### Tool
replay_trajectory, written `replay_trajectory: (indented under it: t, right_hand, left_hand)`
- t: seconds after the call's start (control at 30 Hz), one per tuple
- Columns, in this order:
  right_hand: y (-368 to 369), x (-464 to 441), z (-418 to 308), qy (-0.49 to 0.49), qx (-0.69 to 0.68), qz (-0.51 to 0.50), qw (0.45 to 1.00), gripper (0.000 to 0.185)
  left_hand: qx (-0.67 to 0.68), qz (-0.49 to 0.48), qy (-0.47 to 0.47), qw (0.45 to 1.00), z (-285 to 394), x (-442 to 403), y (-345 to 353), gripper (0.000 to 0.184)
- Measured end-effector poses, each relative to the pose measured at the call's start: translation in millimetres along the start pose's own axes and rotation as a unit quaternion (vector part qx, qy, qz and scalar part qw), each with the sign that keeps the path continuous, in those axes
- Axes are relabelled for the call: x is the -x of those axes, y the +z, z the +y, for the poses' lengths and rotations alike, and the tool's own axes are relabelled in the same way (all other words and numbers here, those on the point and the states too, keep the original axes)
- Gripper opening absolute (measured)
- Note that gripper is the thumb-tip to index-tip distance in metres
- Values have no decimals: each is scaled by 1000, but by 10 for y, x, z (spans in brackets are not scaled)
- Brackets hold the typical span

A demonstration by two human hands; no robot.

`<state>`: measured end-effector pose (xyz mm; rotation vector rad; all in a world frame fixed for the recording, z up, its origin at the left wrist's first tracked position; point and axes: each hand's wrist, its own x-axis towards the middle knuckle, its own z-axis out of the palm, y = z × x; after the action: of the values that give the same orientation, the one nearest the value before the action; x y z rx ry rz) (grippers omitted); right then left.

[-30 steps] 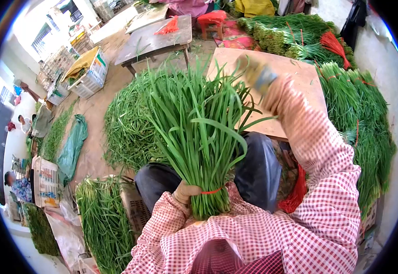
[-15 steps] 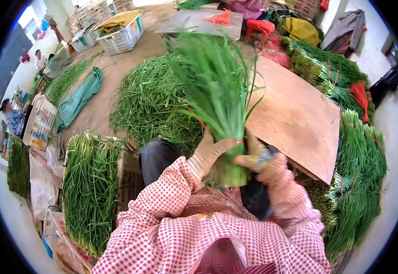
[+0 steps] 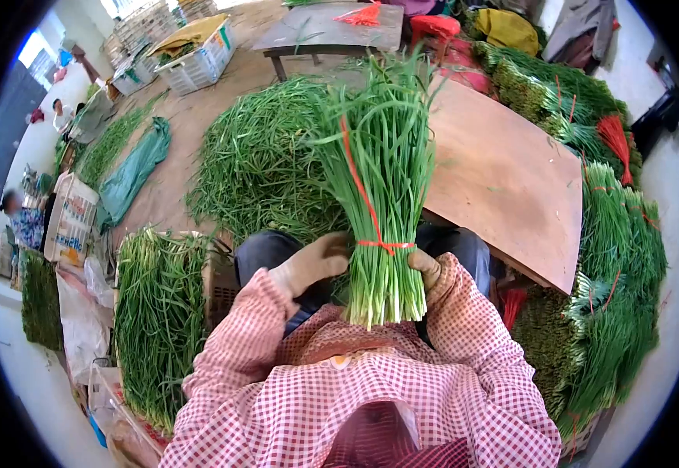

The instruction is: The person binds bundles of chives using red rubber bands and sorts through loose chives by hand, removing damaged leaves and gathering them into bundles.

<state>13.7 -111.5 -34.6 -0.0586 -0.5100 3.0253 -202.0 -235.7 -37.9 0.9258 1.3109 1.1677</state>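
Observation:
A bundle of green chives (image 3: 386,171) stands upright before me, its pale cut ends toward my lap and its leaves pointing away. A red tie (image 3: 386,245) circles it near the cut ends, with one long tail lying up over the leaves. My right hand (image 3: 425,267), in a light work glove, grips the right side at the tie, its fingers partly hidden behind the stalks. Against the left side is my gloved left hand (image 3: 320,264), fingers curled at the bundle's edge with their tips hidden.
A loose heap of greens (image 3: 265,160) lies ahead left, and a filled crate of chives (image 3: 160,320) stands at my left. A wooden board (image 3: 503,179) is on my right, beside stacked tied bundles (image 3: 620,312). Farther off are a low table (image 3: 324,31) and a red stool (image 3: 435,30).
The blurred bundle has steadied and turned, so the tie and its long tail now face me. My left hand has shifted from across the bundle's front to its left side.

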Motion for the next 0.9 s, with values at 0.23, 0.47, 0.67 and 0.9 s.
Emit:
replay_trajectory:
  t: [0.23,0.47,0.67,0.9]
  right_hand:
    - [-58,9,27,-85,410,148,896,94]
    - [389,557,-1098,-128,663,367,639,34]
    - [1573,529,-1203,-60,903,220,364,120]
    - [1064,-208,-1183,-72,830,101,544,65]
  left_hand:
    - [290,6,35,956,136,-320,393,56]
    - [184,20,32,982,269,-218,539,58]
    - [250,43,-8,967,420,-285,838,69]
    - [144,61,34,987,304,-349,911,75]
